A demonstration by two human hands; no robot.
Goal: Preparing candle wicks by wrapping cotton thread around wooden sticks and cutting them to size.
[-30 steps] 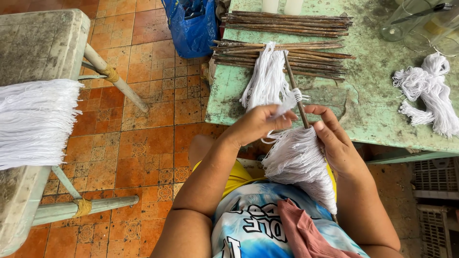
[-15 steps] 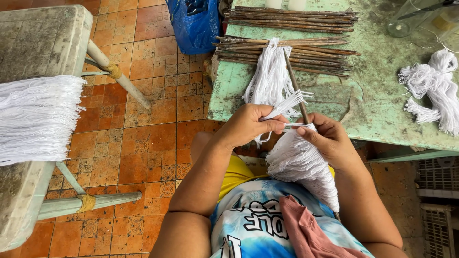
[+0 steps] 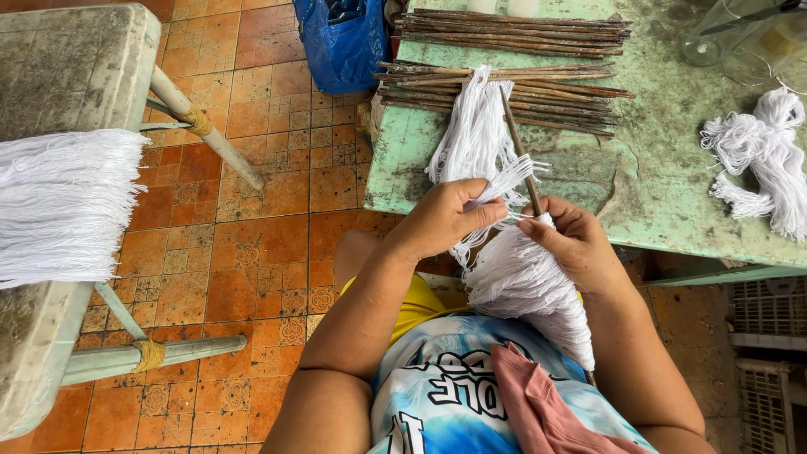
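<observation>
Hands unmoved, left grip (image 3: 445,217) still pinching strands (image 3: 496,187), right grip (image 3: 572,244) clamped on stick (image 3: 523,160)

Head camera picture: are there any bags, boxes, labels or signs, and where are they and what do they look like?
Blue plastic bag: on the tiled floor by the green table's left end, crumpled, open, shiny blue.
Grey crates: bottom right under the table, slotted plastic, stacked.
Shirt print: on the person's blue and white shirt, big pale letters with dark outlines.
No signs or screens.
</observation>
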